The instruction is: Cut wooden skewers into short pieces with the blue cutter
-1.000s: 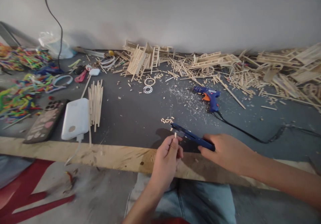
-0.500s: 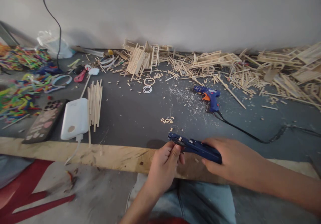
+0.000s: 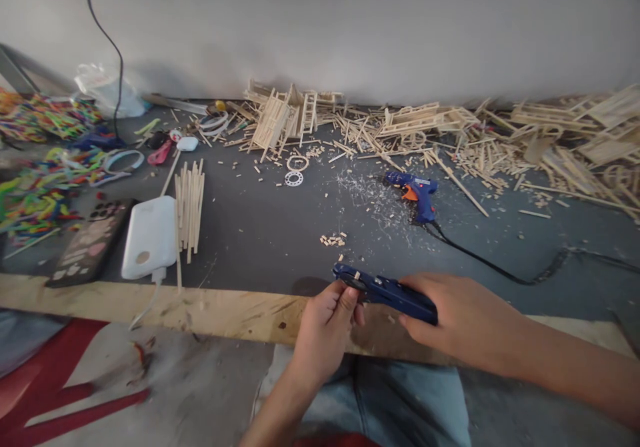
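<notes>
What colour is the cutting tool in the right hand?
Dark blue; the long-handled cutter in the right hand shows best in the head view.

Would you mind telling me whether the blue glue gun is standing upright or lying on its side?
Lying on its side: the glue gun rests flat on the dark table, its cord trailing right.

The right hand is gripping a blue cutter at the worktop edge, while the left hand is pinching a small wooden piece at its blades; a glue gun is lying beyond.
</notes>
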{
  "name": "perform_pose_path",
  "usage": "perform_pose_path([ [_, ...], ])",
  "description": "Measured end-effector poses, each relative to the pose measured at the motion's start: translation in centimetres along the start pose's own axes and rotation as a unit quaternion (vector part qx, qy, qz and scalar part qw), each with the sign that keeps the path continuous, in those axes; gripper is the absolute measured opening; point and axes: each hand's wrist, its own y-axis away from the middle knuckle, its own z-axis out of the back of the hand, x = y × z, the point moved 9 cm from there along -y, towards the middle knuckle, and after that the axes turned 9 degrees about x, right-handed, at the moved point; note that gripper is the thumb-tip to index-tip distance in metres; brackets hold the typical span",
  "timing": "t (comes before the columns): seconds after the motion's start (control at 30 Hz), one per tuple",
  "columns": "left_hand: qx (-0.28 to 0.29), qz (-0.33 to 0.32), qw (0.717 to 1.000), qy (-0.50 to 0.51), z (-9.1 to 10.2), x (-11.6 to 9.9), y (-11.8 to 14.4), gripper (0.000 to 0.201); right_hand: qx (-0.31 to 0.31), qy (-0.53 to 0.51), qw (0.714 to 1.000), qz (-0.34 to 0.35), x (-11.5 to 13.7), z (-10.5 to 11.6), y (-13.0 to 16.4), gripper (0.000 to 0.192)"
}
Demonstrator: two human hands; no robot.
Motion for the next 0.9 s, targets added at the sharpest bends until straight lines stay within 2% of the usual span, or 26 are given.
perform_pose_path([
  [0.5,-0.002,0.004,1.0,-0.003,-0.3,-0.8,0.3,0.039,-0.004,0.011,1.0,0.009,0.6,0.3,0.2,0.02],
  [0.7,0.004,0.005,1.0,-0.012,-0.2,-0.2,0.1,0.038,-0.011,0.031,0.999,-0.002,0.3,0.2,0.1,0.015],
  [0.9,0.004,0.006,1.0,0.002,0.0,0.8,-0.3,0.04,0.012,0.021,0.999,-0.037,-0.9,-0.8,-0.7,0.019],
])
